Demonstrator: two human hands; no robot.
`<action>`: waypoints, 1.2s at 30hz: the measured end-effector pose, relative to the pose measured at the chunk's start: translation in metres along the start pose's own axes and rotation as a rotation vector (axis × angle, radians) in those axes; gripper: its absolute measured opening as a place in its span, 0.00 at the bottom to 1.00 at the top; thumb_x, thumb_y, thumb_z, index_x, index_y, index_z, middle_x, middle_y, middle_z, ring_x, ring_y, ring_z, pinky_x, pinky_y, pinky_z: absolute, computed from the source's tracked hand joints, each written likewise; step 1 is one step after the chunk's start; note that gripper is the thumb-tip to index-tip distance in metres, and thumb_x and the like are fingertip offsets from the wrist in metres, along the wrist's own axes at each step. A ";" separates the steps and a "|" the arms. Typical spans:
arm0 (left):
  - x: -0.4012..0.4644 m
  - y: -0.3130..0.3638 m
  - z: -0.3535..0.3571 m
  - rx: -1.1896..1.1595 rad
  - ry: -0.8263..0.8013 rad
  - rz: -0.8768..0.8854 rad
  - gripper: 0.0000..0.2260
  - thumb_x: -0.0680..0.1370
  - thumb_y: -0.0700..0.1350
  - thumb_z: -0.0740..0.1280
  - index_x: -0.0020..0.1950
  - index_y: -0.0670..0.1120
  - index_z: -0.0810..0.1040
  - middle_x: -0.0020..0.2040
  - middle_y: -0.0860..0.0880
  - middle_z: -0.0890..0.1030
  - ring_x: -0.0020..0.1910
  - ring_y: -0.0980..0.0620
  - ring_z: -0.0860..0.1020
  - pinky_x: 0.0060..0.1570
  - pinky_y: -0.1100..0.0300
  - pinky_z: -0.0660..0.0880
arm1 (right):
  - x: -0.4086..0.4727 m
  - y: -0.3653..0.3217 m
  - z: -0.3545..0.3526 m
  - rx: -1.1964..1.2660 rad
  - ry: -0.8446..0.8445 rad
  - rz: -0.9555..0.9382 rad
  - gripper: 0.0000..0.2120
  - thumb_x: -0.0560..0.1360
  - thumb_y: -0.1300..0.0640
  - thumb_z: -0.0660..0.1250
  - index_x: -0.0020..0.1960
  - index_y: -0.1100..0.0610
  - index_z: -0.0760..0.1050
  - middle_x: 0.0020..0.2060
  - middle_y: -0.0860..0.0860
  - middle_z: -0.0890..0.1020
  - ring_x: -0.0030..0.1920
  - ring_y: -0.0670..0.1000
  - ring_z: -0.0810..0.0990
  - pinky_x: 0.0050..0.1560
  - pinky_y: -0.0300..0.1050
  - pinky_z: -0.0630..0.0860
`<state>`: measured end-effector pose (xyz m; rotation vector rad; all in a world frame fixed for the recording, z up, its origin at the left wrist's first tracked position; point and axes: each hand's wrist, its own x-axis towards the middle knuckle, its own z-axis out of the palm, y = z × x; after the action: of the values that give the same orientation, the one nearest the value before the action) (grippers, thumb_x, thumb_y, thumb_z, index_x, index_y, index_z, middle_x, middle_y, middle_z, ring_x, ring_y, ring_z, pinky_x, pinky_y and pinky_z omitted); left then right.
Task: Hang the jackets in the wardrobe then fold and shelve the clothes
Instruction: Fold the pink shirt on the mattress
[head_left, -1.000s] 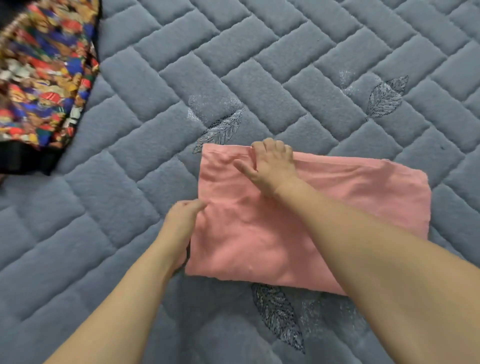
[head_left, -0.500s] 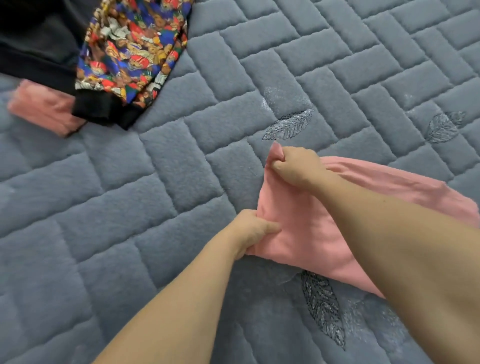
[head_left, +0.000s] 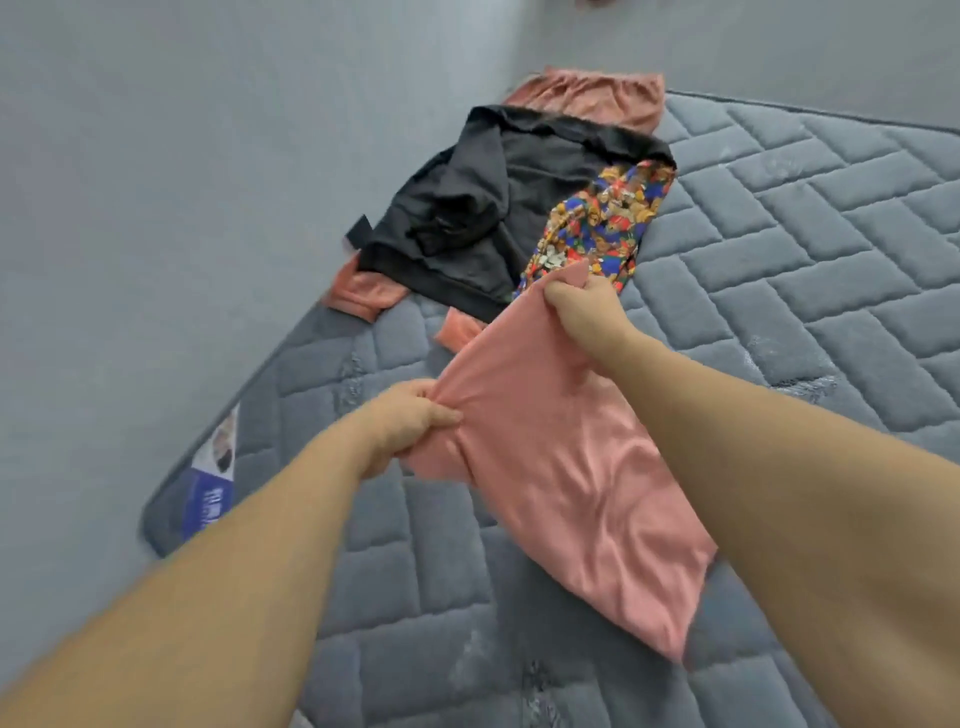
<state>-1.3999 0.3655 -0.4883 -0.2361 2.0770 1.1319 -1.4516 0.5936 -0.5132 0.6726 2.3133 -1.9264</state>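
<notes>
Both hands grip the pink cloth (head_left: 561, 467): left hand (head_left: 410, 421) near, right hand (head_left: 587, 306) farther, above the mattress (head_left: 805, 249)

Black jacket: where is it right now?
Head view, upper centre: the black jacket lies on the mattress near the wall, patterned garment on its right.

1. Fingers of the left hand (head_left: 410, 422) are buried in the folded pink garment (head_left: 566, 467) it grips.
2. Beyond the right hand (head_left: 584, 301), another pink garment (head_left: 587, 96) lies largely hidden under the black jacket (head_left: 498, 208).
3. Left of the grip, the mattress label (head_left: 210, 493) is blurred, unreadable.
4. Both forearms are cut off by the lower frame edge.
</notes>
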 end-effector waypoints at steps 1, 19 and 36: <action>-0.022 0.014 -0.021 0.037 0.059 0.038 0.07 0.77 0.39 0.70 0.53 0.46 0.81 0.48 0.47 0.84 0.41 0.49 0.79 0.41 0.60 0.72 | -0.009 -0.028 0.005 0.057 0.006 -0.022 0.11 0.72 0.57 0.63 0.31 0.51 0.69 0.24 0.44 0.70 0.26 0.45 0.69 0.25 0.36 0.65; -0.170 -0.037 0.280 0.887 0.146 0.232 0.09 0.76 0.50 0.65 0.40 0.52 0.67 0.43 0.49 0.79 0.41 0.45 0.75 0.37 0.56 0.65 | -0.232 0.157 -0.209 0.260 -0.005 0.066 0.13 0.71 0.74 0.60 0.50 0.73 0.80 0.38 0.59 0.80 0.39 0.54 0.76 0.42 0.46 0.75; -0.131 -0.083 0.372 0.637 -0.106 0.204 0.08 0.82 0.56 0.59 0.48 0.54 0.70 0.51 0.50 0.80 0.51 0.45 0.77 0.47 0.52 0.70 | -0.231 0.252 -0.273 -0.412 0.174 0.272 0.11 0.78 0.54 0.59 0.52 0.55 0.78 0.52 0.55 0.82 0.53 0.58 0.78 0.53 0.49 0.73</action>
<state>-1.0730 0.5850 -0.5759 0.3414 2.2807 0.5247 -1.0890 0.8170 -0.6134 1.0678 2.4488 -1.2712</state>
